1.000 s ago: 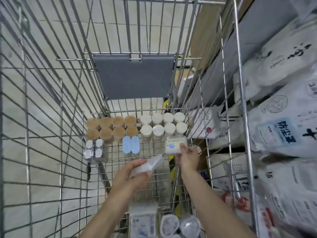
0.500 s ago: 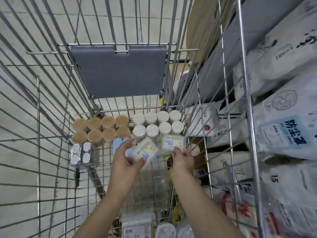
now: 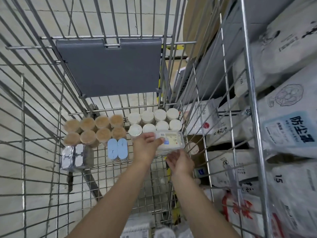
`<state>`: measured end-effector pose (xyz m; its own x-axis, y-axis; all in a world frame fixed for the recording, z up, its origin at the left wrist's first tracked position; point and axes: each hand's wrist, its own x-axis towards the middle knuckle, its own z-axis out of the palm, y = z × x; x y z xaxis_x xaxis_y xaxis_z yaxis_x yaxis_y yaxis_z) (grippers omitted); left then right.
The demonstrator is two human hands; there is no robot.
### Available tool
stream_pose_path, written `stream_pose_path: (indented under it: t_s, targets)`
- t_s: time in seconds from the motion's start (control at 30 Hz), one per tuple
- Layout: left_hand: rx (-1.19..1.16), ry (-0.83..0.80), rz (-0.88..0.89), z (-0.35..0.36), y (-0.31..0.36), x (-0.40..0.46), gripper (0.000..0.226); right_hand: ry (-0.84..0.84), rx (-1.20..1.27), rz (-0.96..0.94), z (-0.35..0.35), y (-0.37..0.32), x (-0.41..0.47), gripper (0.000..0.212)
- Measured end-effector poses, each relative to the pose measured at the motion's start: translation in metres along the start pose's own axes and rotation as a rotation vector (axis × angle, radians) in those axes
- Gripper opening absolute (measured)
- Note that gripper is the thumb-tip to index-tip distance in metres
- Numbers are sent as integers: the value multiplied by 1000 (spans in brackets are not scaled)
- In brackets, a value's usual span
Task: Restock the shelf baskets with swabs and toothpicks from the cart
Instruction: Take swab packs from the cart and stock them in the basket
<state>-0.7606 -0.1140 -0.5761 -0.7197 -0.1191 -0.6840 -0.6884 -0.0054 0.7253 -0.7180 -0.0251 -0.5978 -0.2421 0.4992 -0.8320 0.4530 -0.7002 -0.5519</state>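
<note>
Wire cart (image 3: 173, 169), left hand (image 3: 145, 148) pinching swab box (image 3: 170, 140), right hand (image 3: 180, 162) open beneath.

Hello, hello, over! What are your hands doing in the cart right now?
Left hand gripping clear rectangular plastic swab box. Right hand open, cupped under box's near edge. Box sits against white-lidded round tubs; wire cart wall close on right.

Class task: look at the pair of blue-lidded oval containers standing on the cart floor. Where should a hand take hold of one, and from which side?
Take the right one of the blue-lidded containers from above, grip across its narrow width, just under the lid. They stand upright, touching side by side, with tan-topped jars close behind, so the top and the right flank are freest.
</note>
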Motion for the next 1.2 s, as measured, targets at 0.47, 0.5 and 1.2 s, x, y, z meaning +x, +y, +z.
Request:
stream_pose_path:
  t_s: [0.47, 0.5, 1.2]
  targets:
    - [317, 151, 174, 32, -25, 8, 29, -125, -30, -13, -6, 2, -1, 22]
    - [315, 149, 171, 32, -25, 6, 29, -123, -39, -13, -7, 2, -1, 23]
    - [846, -297, 256, -151, -9, -136, 15, -387, -1102, -412, -91, 36, -141, 24]
